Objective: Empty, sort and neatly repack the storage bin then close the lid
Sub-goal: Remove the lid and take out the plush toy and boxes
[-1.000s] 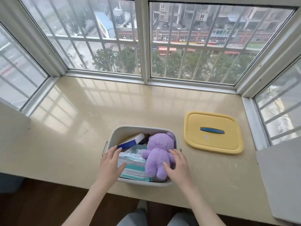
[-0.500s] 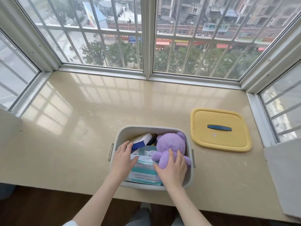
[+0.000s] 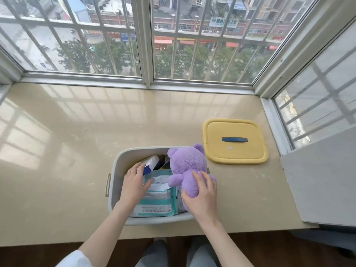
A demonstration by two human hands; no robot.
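A grey storage bin stands open near the front edge of the beige sill. My right hand grips the body of a purple plush bear, which is raised over the bin's right side. My left hand rests with relaxed fingers inside the bin, on a teal and white packet and against a blue and white box. The yellow lid with its blue handle lies flat to the right of the bin.
The sill runs wide and bare to the left of the bin and behind it. Barred windows enclose it at the back and both sides. A grey panel covers the right end. My knees show below the front edge.
My right hand has closed around the bear and lifted it up and to the right, partly out of the bin. My left hand stays on the packet and box.
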